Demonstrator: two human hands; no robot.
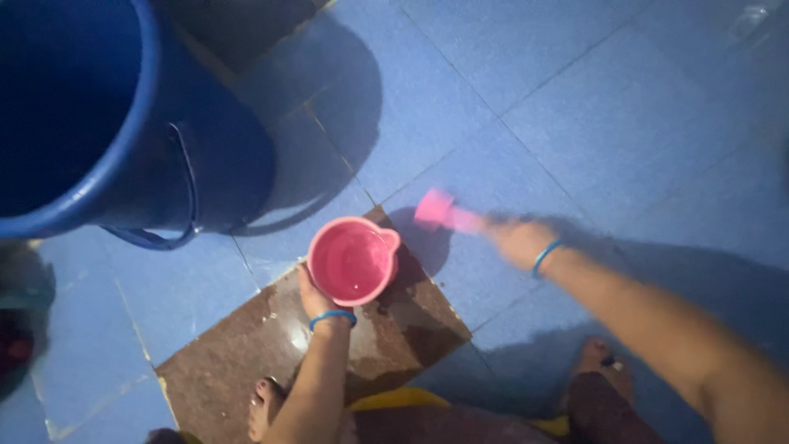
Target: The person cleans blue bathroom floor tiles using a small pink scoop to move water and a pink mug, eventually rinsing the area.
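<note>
My left hand (316,298) gripped the round pink plastic mug (353,261) from its six o'clock side, a little water pooled inside. My right hand (514,241), blurred, was closed on a pink plastic object (442,211) out at the mug's two o'clock. At ten o'clock stood the big blue plastic bucket (99,131). The blue tiled floor (575,107) looked wet, so I judged my bare feet could slip. I saw no packages, labels or signs.

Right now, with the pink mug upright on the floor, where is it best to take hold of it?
Take the pink mug by its outer wall from the near side, as the left hand does. It stands upright with a little water inside, and no handle shows, only a small spout on the far rim.
</note>
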